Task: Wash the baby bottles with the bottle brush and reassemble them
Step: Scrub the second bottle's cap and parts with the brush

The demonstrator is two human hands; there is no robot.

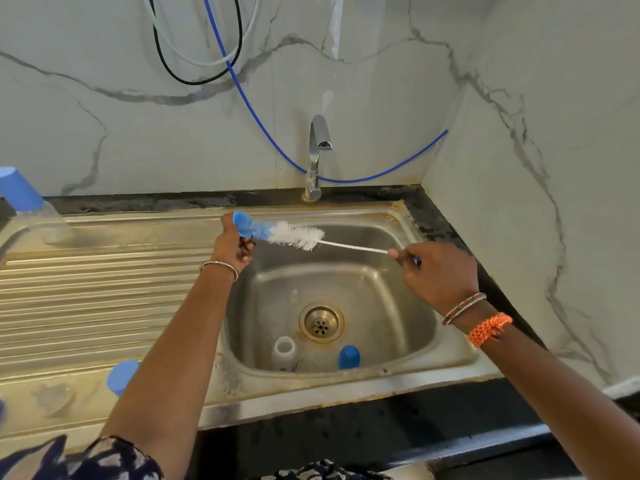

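Nearest to me is the person's patterned sleeve [52, 459], down at about seven o'clock, and from it the left arm reaches up over the steel sink [398, 386]. The left hand [231, 245] is curled round a blue bottle part [247, 227], held over the basin's far-left corner at about eleven o'clock. The right hand [440, 271], at about two o'clock of the basin, pinches the thin handle of the bottle brush [298, 235], whose white bristles sit at the mouth of that blue part, partly pushed in, as far as I can tell.

Down in the basin, at six o'clock from the drain [320, 323], a clear open bottle body [284, 351] stands beside a blue cap [348, 356], the two apart. On the draining board at nine o'clock stands one capped bottle [33, 209], and another blue-capped bottle [122, 375] is at seven o'clock.

The tap [317, 157] shows no water running. I'd judge the washing partway through: one piece under the brush, the basin pieces yet to be scrubbed or joined, so reassembly of this bottle is left.
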